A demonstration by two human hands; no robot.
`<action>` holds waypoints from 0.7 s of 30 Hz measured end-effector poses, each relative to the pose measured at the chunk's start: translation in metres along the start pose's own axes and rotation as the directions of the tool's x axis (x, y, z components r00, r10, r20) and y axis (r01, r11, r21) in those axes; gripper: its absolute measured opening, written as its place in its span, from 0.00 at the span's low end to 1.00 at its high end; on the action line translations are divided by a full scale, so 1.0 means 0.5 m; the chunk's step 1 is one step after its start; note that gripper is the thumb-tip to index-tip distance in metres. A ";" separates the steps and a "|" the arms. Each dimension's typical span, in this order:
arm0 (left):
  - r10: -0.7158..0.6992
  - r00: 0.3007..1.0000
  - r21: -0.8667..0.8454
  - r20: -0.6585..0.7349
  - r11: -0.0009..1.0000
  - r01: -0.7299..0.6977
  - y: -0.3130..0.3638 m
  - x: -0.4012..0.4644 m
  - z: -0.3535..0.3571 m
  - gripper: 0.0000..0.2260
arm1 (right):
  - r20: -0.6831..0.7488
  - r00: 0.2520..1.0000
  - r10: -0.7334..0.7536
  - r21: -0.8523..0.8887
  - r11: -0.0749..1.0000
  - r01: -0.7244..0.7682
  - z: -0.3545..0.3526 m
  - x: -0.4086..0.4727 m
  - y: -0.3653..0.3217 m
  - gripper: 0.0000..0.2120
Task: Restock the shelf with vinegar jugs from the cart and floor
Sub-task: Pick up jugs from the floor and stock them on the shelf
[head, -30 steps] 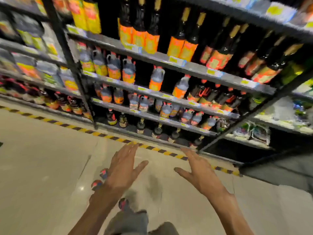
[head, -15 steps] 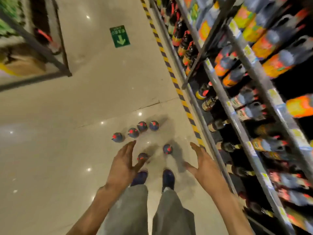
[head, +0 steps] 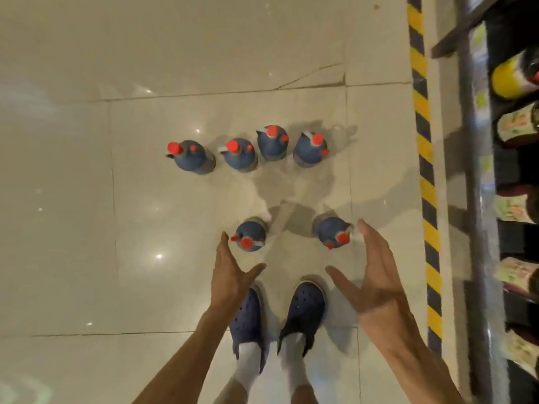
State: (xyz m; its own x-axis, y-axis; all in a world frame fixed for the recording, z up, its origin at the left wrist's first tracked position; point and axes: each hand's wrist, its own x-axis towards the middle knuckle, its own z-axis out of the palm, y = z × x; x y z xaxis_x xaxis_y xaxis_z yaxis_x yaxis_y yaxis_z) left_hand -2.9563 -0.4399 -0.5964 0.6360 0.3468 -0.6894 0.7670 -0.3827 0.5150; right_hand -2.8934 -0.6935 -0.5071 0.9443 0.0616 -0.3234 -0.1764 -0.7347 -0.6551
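shop aisle | stocked shelf (head: 478,199) | hazard-striped floor tape (head: 425,170)

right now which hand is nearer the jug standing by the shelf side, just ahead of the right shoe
Right. The right hand has its fingertips just beside that jug, not touching. The left hand is across by the other near jug.

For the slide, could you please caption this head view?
Open hands, left and right, reach toward two of six red-capped jugs on the floor.

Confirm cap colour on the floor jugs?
Red caps on blue jugs; clear in the head view.
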 end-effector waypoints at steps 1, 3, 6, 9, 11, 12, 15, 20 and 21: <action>-0.021 1.000 -0.031 0.009 0.999 0.021 -0.036 0.041 0.038 0.54 | -0.011 1.000 -0.020 0.003 1.000 0.020 0.031 0.012 0.037 0.42; -0.031 0.999 -0.115 0.009 0.993 0.032 -0.092 0.101 0.103 0.55 | -0.009 1.000 -0.009 -0.012 1.000 0.008 0.074 0.030 0.103 0.44; 0.002 0.996 -0.219 -0.087 0.976 -0.021 -0.140 0.149 0.170 0.53 | 0.026 0.996 0.080 0.038 0.996 -0.081 0.113 0.028 0.178 0.49; -0.015 0.967 -0.251 -0.253 0.967 -0.051 -0.149 0.175 0.208 0.48 | 0.090 0.983 0.162 0.070 0.983 -0.168 0.136 0.012 0.242 0.49; -0.020 0.950 -0.228 -0.312 0.972 -0.054 -0.139 0.190 0.209 0.42 | 0.143 0.957 0.252 0.060 0.963 -0.263 0.144 0.014 0.275 0.51; 0.003 0.945 -0.194 -0.328 0.978 -0.070 -0.131 0.196 0.203 0.39 | 0.158 0.944 0.290 0.055 0.952 -0.302 0.147 0.017 0.285 0.53; 0.103 0.950 -0.121 -0.294 0.982 -0.144 -0.104 0.195 0.172 0.33 | 0.202 0.902 0.382 0.113 0.906 -0.409 0.146 0.029 0.287 0.53; 0.114 0.979 -0.180 -0.171 0.973 -0.145 -0.082 0.141 0.125 0.33 | 0.264 0.870 0.415 0.132 0.878 -0.459 0.169 0.077 0.285 0.55; 0.115 0.980 -0.196 -0.162 0.970 -0.146 -0.082 0.132 0.118 0.33 | 0.285 0.867 0.408 0.128 0.880 -0.456 0.179 0.089 0.287 0.56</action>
State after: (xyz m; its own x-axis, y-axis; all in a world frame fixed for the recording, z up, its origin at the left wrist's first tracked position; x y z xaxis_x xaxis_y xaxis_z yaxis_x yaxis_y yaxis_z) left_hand -2.9509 -0.4519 -0.6933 0.7253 0.4344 -0.5341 0.6675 -0.2540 0.6999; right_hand -2.9014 -0.7358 -0.6768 0.6678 -0.0541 -0.7423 -0.6219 -0.5885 -0.5166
